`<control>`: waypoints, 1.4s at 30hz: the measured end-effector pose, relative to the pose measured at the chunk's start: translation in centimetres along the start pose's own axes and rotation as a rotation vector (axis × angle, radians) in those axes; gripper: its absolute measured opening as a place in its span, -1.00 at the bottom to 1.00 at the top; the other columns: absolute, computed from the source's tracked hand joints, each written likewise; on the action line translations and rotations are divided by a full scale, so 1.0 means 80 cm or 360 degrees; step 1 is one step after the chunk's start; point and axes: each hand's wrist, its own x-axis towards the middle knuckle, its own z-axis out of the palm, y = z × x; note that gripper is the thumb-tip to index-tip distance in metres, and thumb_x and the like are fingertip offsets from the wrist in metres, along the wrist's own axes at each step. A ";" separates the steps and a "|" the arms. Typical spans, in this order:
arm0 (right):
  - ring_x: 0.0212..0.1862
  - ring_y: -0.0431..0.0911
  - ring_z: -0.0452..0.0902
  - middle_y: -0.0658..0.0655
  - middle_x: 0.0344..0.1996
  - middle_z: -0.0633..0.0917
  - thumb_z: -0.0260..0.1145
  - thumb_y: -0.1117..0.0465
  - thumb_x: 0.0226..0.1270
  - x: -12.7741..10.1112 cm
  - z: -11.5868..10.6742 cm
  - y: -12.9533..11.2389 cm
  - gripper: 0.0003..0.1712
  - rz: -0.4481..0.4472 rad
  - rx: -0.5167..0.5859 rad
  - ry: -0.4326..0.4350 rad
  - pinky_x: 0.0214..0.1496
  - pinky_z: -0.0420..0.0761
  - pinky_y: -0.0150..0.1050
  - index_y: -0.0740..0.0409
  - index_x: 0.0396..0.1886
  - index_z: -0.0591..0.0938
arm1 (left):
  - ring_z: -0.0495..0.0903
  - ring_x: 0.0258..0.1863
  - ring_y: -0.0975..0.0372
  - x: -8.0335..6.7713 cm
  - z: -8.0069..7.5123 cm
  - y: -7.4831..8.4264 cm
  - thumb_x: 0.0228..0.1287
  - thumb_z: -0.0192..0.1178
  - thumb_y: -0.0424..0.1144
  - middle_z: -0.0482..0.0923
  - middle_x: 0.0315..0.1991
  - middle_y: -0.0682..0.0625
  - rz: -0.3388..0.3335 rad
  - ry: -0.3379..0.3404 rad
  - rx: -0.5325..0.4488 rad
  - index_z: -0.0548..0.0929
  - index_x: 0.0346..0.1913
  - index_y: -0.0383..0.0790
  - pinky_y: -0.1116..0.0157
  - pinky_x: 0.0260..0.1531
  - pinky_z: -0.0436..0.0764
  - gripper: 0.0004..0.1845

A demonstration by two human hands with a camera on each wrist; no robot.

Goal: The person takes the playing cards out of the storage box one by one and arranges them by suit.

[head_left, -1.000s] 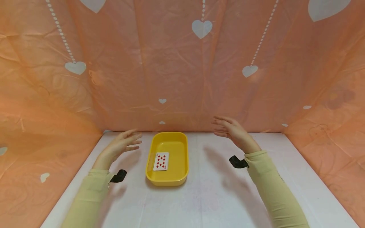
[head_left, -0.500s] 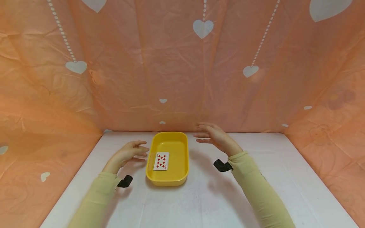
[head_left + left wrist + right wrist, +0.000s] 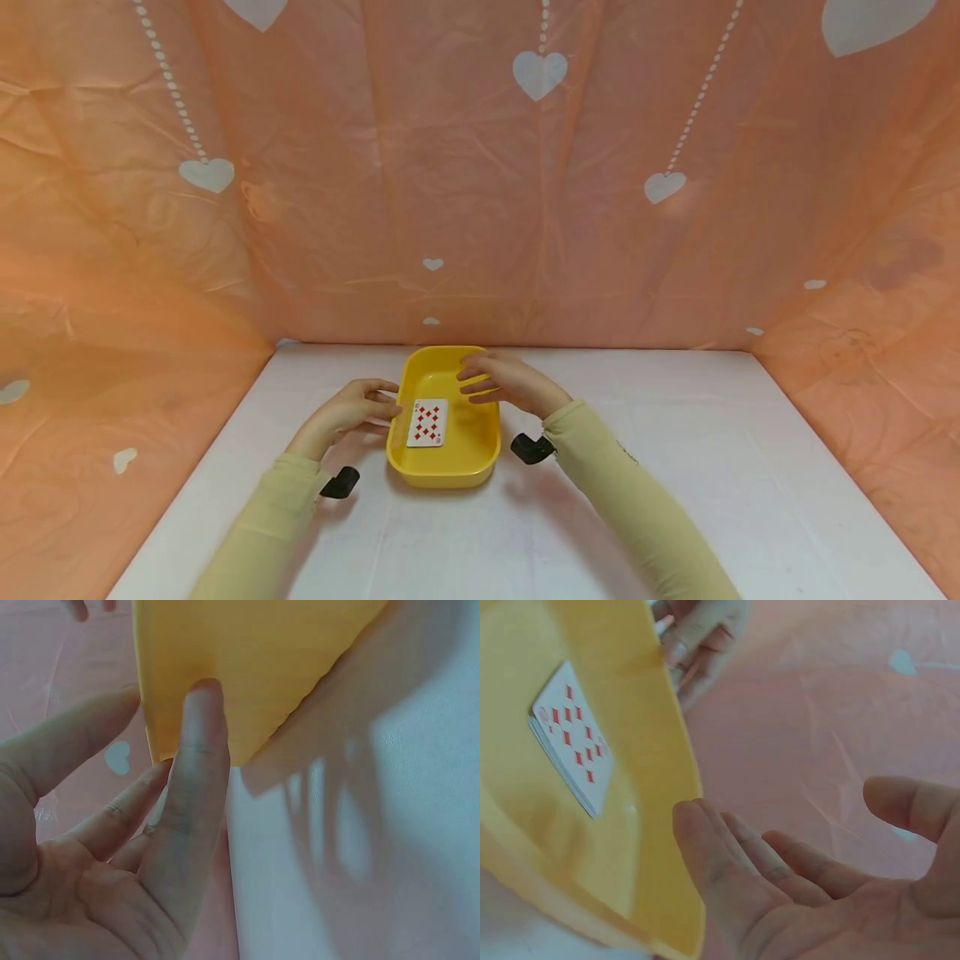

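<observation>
A yellow plastic tray with rounded corners stands on the table. Inside it, toward the left wall, lies a small stack of playing cards, the ten of diamonds face up on top; its layered edge shows in the right wrist view. My left hand is at the tray's left side, fingers extended, fingertips right at the wall in the left wrist view. Over the tray's right rim is my right hand, palm facing inward with fingers relaxed and nothing between them. The cards lie between the two hands.
A white cloth covers the table. Close behind the tray rises a peach curtain with white hearts, and it also encloses both sides. Each sleeve carries a black wrist camera mount at the cuff.
Both hands have moved inward to the tray, the right one travelling left and slightly down, the left one right and down. Tray and cards stay where they were.
</observation>
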 end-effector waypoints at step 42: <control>-0.24 0.06 0.51 0.21 -0.33 0.53 0.30 0.16 0.17 0.067 0.060 0.052 -0.61 0.0751 0.0326 0.0416 -0.18 0.64 -0.02 0.41 -0.20 0.47 | 0.63 -0.21 0.05 0.002 0.005 -0.003 0.25 0.22 -0.44 0.51 -0.09 -0.27 -0.0041 0.0062 0.0005 0.35 0.20 -0.54 0.14 -0.26 0.66 -0.50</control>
